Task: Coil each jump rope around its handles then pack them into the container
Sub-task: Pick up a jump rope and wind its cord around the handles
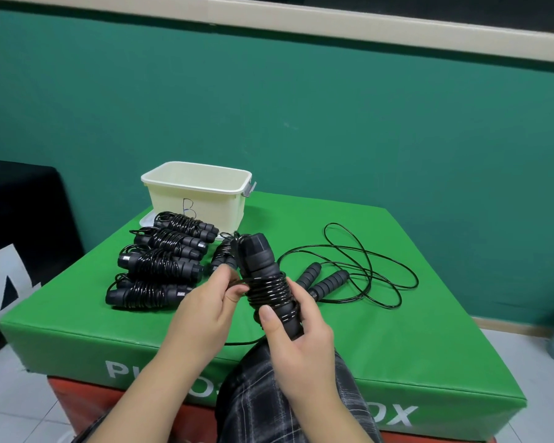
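My right hand point(296, 337) grips the lower end of a pair of black jump rope handles point(263, 260) held upright, with black cord wound around their middle. My left hand point(205, 303) pinches the cord just left of the coil. A loose end of cord trails down over the box edge point(240, 343). Several coiled black ropes point(160, 260) lie in a row on the left of the green box. An uncoiled rope point(349, 270) with two foam handles lies to the right. The cream container point(199, 193) stands open at the back left.
The green padded plyo box point(397, 362) serves as the work surface and sits on a red one. A black padded block point(20, 238) stands to the left. A teal wall runs behind. My plaid-covered knee point(269, 394) is against the box front.
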Available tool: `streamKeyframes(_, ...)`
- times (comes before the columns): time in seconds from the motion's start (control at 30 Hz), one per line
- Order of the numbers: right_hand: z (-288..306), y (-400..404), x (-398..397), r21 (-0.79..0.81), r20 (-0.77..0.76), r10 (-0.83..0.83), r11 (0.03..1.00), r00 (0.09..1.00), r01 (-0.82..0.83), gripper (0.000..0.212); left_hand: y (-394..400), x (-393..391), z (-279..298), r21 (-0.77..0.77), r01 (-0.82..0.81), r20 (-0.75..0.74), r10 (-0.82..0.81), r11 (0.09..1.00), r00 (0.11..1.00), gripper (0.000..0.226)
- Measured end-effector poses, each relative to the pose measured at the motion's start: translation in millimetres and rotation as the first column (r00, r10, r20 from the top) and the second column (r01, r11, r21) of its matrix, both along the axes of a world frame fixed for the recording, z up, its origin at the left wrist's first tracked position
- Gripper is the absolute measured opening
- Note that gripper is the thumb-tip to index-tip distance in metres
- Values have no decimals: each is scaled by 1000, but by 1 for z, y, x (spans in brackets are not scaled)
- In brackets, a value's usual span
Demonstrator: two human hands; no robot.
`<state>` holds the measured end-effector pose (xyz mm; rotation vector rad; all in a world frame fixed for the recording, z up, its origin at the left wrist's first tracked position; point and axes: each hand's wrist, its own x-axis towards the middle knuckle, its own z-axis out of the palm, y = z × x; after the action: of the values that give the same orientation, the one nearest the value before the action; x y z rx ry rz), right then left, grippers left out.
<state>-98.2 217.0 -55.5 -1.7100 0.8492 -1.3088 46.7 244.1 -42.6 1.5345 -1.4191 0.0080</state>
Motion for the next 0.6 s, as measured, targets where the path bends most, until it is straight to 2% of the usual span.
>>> streamKeyframes(0.1,1,2,-1,-10,42,43,999,998,-42,38,1,0,3,-3,126,-157,-125,992,980,63)
streamKeyframes(0.17,1,2,-2,-2,74,58,998,996,-58,35,1,-1,3,-19,246,-292,-240,969,926,72)
streamKeyframes(0.27,3,2,-3,11,117,92,996,989,-94,38,3,2,2,-16,299,-453,-273,954,849,88)
streamKeyframes(0.43,11,-3,-5,90,254,8,995,967,-32,18,10,9,-3,34,208,-341,-184,978,922,74)
streamKeyframes(0.53,7,-5,-3,34,169,-53,998,984,47,12,11,8,-3,73,138,-303,-110,988,947,81)
streamKeyframes(0.6,3,-5,1,-105,56,-127,986,990,132,15,12,2,3,62,66,-285,-46,996,958,63)
